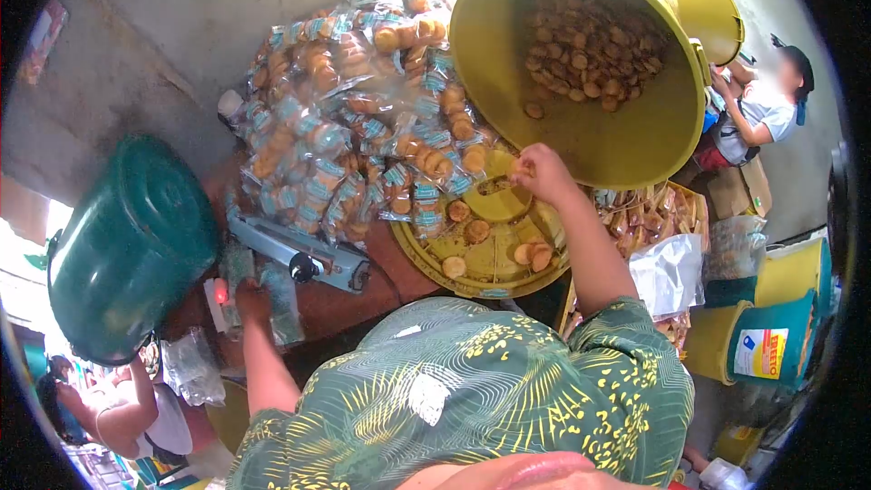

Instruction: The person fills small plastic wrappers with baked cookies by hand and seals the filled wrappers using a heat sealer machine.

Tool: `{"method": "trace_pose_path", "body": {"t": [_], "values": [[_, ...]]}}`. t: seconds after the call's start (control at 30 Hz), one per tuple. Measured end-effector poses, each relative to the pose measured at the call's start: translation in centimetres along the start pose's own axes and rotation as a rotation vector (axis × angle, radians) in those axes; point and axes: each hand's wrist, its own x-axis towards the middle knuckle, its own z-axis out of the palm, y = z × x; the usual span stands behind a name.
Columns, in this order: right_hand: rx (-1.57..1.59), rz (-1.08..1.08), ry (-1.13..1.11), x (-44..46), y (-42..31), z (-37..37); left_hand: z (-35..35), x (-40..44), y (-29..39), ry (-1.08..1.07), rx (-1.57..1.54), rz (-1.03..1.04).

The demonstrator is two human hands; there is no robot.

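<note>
My right hand (544,174) is closed in a pinch over the yellow lid (426,274), just below the mouth of a tipped yellow tub (481,109). A small round biscuit (518,169) shows at its fingertips. Several loose biscuits (476,231) lie on the lid, and many more fill the tub's far side. My left hand (252,299) is low on the left by some clear plastic bags (279,301); its fingers are too dark to make out. Beside it lies a blue-grey bar-shaped device, apparently a bag sealer (304,249).
A large heap of packed biscuit bags (354,127) covers the table behind the device. On the left stands a green drum (136,245). A box of wrapped packs (649,218) and buckets (771,336) are on the right. One person (758,113) sits right, another (132,408) left.
</note>
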Motion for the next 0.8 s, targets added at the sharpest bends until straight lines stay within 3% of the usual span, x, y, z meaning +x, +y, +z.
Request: {"method": "trace_pose_path", "body": {"t": [0.07,0.1,0.13,0.2,0.3,0.43,0.47,0.57,0.63,0.77,0.8], "values": [[0.114,0.282,0.051,2.1,0.0,-2.5,0.8,-0.1,-0.9,0.100,-0.625,-0.165],[0.172,0.426,0.077,3.7,0.4,-3.4,0.5,-0.2,-0.6,0.173,-0.744,-0.173],[0.245,0.428,0.130,5.3,1.0,-4.0,0.1,-0.3,-0.2,0.249,-0.861,-0.173],[0.259,0.410,0.211,8.8,3.3,-4.5,-4.6,-0.3,3.9,0.432,-0.705,-0.026],[0.098,0.304,0.292,12.7,12.1,-0.1,-8.9,0.5,5.7,0.283,-1.180,-0.321],[0.130,0.231,0.357,12.6,13.8,2.5,-16.4,-0.8,10.6,0.279,-1.555,-0.382],[0.298,0.254,0.341,11.3,12.2,2.1,-16.9,-0.9,10.1,0.281,-1.661,-0.281],[1.240,0.442,0.279,6.0,2.8,-0.4,-18.8,-2.2,11.3,0.288,-1.918,-0.035],[1.627,0.452,0.231,3.1,-0.2,-1.0,-19.8,-3.4,13.2,0.148,-1.983,0.158],[1.698,0.315,0.016,-0.6,-4.4,-1.9,-19.7,-3.8,14.9,-0.127,-2.146,0.397],[1.545,0.350,0.009,-0.9,-4.6,-1.3,-20.9,-4.3,17.2,-0.205,-2.170,0.479]]}}
